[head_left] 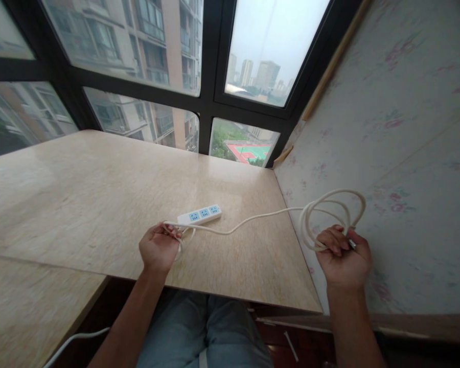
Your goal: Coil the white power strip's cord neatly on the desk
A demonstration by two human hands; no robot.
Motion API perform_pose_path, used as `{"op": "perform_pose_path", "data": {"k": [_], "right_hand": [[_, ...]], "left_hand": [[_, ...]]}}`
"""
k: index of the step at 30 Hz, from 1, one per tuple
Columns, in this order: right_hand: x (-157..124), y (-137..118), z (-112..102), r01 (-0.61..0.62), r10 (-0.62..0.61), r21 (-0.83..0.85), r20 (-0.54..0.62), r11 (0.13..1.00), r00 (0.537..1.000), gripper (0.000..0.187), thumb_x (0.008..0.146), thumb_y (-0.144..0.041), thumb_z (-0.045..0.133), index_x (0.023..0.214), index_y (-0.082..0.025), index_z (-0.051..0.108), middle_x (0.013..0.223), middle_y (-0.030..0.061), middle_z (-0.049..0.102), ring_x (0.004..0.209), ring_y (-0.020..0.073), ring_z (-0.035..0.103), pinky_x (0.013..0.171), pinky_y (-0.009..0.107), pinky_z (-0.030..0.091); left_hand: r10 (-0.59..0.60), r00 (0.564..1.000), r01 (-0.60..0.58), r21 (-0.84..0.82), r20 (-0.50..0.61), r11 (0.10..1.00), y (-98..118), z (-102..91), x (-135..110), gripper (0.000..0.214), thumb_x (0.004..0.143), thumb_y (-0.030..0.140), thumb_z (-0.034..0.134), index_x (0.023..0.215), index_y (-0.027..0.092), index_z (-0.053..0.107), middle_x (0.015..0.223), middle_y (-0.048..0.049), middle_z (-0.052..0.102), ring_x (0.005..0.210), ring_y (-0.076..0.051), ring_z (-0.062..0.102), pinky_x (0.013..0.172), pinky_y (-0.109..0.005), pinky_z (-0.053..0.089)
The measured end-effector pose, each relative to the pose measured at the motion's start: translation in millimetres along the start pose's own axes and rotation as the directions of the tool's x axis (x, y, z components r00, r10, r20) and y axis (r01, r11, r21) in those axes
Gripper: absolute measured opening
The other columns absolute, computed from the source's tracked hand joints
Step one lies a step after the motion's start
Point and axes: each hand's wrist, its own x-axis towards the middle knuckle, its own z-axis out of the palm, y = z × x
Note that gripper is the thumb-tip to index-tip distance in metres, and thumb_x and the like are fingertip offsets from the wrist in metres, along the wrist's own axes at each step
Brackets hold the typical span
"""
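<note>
A white power strip point(200, 215) with blue socket faces lies on the beige stone sill. Just left of it, my left hand point(160, 247) pinches the strip's cream-coloured power cord point(249, 219) close to the strip's end, where a small loop hangs below the fingers. The cord runs slackly rightward across the sill to my right hand point(344, 255). Several loose coils are gathered in that hand, raised beside the wall, with its fingers closed round them. A small metallic bit shows between thumb and fingers there; I cannot tell what it is.
Dark-framed windows point(207, 107) stand behind the stone sill point(99, 204). A wall with floral wallpaper point(406, 153) rises close on the right. A second stone slab point(30, 306) is at lower left, with a white cable point(80, 336) near it. My legs are below the sill's front edge.
</note>
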Motion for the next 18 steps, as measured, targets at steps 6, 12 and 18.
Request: {"op": "perform_pose_path", "data": {"k": [6, 12, 18], "right_hand": [[-3.4, -0.1, 13.8, -0.005, 0.005, -0.079, 0.002, 0.997, 1.0, 0.023, 0.064, -0.009, 0.066, 0.081, -0.016, 0.051, 0.05, -0.0114, 0.037, 0.041, 0.0039, 0.037, 0.04, 0.015, 0.041], [4.3, 10.4, 22.5, -0.046, 0.046, -0.003, 0.017, 0.999, 0.999, 0.024, 0.064, -0.006, 0.066, 0.08, -0.015, 0.05, 0.051, -0.0123, 0.033, 0.042, 0.0037, 0.036, 0.041, 0.015, 0.041], [-11.4, 42.8, 37.7, -0.175, 0.175, 0.014, 0.04, 0.984, 0.984, 0.017, 0.068, -0.01, 0.065, 0.079, -0.015, 0.053, 0.051, -0.0114, 0.033, 0.043, 0.0034, 0.035, 0.043, 0.014, 0.041]], "left_hand": [[-0.093, 0.897, -0.237, 0.648, 0.432, 0.724, -10.9, -16.3, -15.2, 0.05, 0.078, 0.048, 0.06, 0.046, 0.018, 0.035, 0.049, 0.0044, 0.034, 0.049, -0.009, 0.035, 0.053, -0.025, 0.035], [-0.569, 0.628, -0.706, 0.696, 0.53, -0.132, -24.7, -20.0, -36.0, 0.041, 0.073, 0.04, 0.067, 0.048, 0.018, 0.042, 0.051, 0.0038, 0.041, 0.054, -0.012, 0.042, 0.06, -0.027, 0.034], [-0.557, 0.656, -0.689, 0.705, 0.51, -0.167, -51.7, -2.8, -53.8, 0.056, 0.072, 0.018, 0.058, 0.128, 0.016, 0.054, 0.129, -0.0181, 0.058, 0.118, -0.032, 0.054, 0.097, -0.044, 0.038]]}}
